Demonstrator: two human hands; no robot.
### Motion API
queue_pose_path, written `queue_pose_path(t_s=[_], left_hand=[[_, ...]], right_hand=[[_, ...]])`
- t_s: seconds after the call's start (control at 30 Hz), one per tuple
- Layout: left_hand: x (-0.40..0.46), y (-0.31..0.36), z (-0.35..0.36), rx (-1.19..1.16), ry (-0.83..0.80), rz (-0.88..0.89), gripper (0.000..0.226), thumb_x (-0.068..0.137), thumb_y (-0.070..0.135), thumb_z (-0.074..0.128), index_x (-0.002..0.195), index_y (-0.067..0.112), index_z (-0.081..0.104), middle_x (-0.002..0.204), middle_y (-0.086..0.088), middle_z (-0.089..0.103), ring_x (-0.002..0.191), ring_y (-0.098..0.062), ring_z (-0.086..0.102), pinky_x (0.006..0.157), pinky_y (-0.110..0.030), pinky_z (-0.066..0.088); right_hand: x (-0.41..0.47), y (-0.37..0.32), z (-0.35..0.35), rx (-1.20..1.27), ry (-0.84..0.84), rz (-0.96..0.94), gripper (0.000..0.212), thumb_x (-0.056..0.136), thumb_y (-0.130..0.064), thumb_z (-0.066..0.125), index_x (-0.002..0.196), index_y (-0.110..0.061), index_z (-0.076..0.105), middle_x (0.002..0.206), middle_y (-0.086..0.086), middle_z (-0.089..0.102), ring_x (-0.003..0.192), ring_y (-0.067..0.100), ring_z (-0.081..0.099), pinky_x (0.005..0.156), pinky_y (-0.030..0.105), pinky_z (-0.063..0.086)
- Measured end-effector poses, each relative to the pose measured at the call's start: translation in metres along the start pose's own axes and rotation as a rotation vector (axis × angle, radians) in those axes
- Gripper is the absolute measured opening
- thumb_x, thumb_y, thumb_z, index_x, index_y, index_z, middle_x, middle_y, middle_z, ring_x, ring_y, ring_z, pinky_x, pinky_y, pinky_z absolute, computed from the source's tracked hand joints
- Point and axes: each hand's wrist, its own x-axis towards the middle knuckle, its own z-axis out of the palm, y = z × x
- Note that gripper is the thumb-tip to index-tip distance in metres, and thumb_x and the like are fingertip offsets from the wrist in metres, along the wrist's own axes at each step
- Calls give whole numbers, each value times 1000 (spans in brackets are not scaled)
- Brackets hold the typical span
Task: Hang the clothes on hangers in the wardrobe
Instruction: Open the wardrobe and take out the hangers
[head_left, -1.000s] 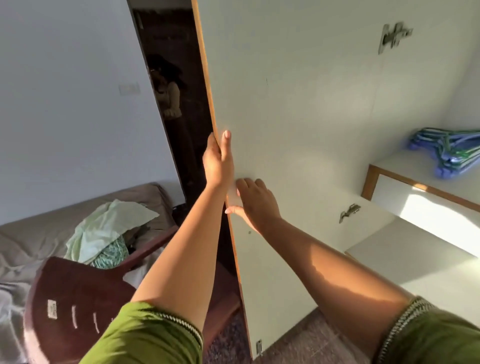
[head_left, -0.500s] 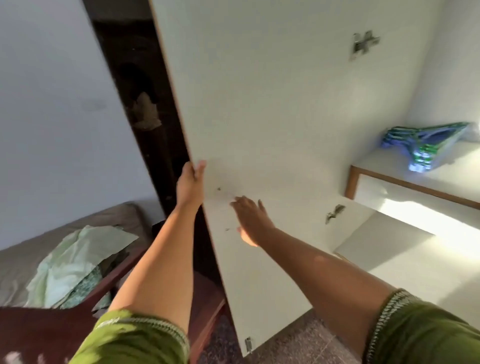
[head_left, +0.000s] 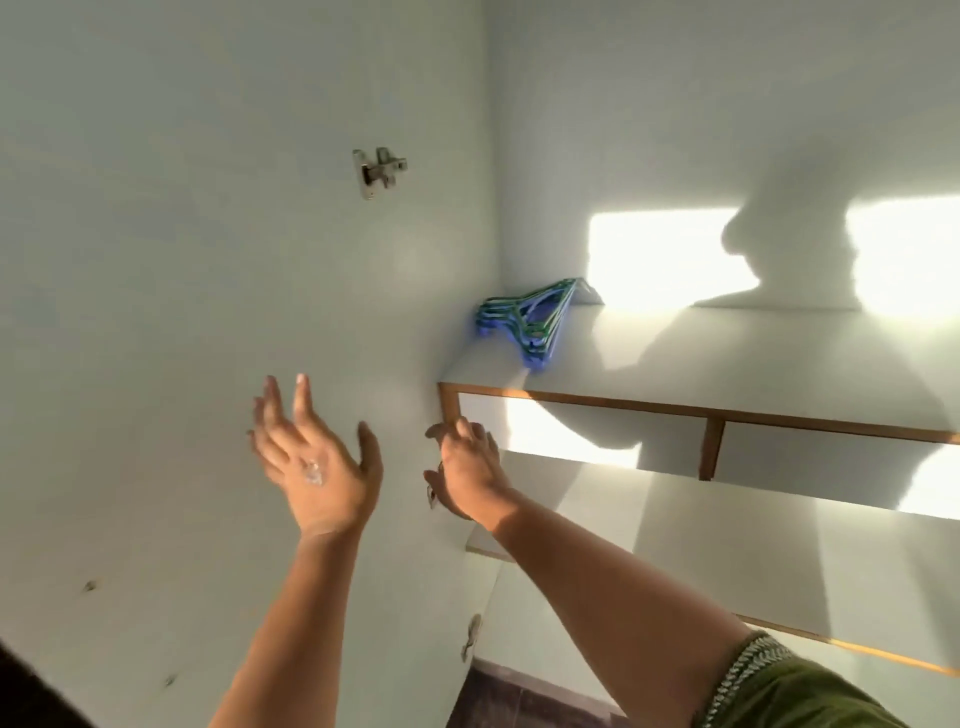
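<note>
Right sleeve (head_left: 795, 686): olive green with a patterned cuff, nearest the camera at lower right.
Left hand (head_left: 317, 462): raised in front of the open door, palm turned up and toward the camera, fingers spread, thumb out to the right. Holds nothing. A small shiny patch sits on the palm; what it is cannot be told.
Right hand (head_left: 467, 467): just right of the left hand, back of the hand up, fingers loosely spread and pointing far-left toward the shelf corner. Empty. Whether the fingertips touch the door cannot be told.
Wardrobe door (head_left: 182, 312): white inner face, fills the left side of the scene.
Hinge (head_left: 378, 171): metal, on the door, high above the hands.
Lower shelf (head_left: 753, 561): white, right of the right forearm, partly sunlit.
Upper shelf (head_left: 727, 358): white top with a wood-coloured front edge, beyond the hands.
Hangers (head_left: 530, 322): blue and green plastic, stacked flat at the far-left corner of the upper shelf, near the door, well apart from both hands.
Back wall (head_left: 675, 130): white, bright sun patches, a person's shadow across it.
</note>
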Motion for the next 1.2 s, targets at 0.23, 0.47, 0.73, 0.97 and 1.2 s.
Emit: queue_pose_path(t_s=[0.23, 0.47, 0.73, 0.97, 1.2], left_hand=[[-9, 65, 141, -160, -478, -49, 87, 78, 45, 60, 147, 4, 27, 143, -18, 34, 126, -39, 33, 106, -46, 30], [27, 137, 260, -565, -710, -556, 81, 89, 41, 64, 150, 8, 20, 153, -13, 21, 143, -28, 20, 114, -35, 20], [71, 143, 346, -661, -758, -880, 78, 93, 49, 53, 150, 9, 18, 155, -14, 24, 137, -35, 33, 109, -45, 30], [136, 127, 419, -745, -959, -1063, 51, 83, 51, 65, 119, 17, 52, 120, -13, 52, 102, -30, 56, 82, -40, 49], [159, 125, 471, -685, -1349, -1005, 49, 58, 47, 74, 87, 10, 63, 82, -11, 66, 77, -28, 60, 90, -37, 49]], right_hand=[[47, 157, -35, 168, 159, 370, 45, 84, -31, 66, 125, -17, 52, 122, 8, 52, 115, 32, 46, 99, 32, 34], [121, 269, -65, 479, 208, 625, 43, 86, -32, 66, 122, -13, 52, 119, 9, 57, 111, 23, 55, 96, 32, 42], [209, 335, -57, 993, -2, 974, 53, 81, -53, 67, 105, -7, 56, 89, 8, 52, 79, 20, 51, 82, 30, 50], [301, 335, -42, 1218, -176, 971, 72, 72, -70, 65, 116, -19, 41, 119, 15, 48, 99, 26, 55, 86, 43, 55], [365, 325, -21, 797, -296, 1092, 19, 83, -23, 60, 87, -7, 50, 81, 11, 53, 71, 24, 56, 70, 34, 52]])
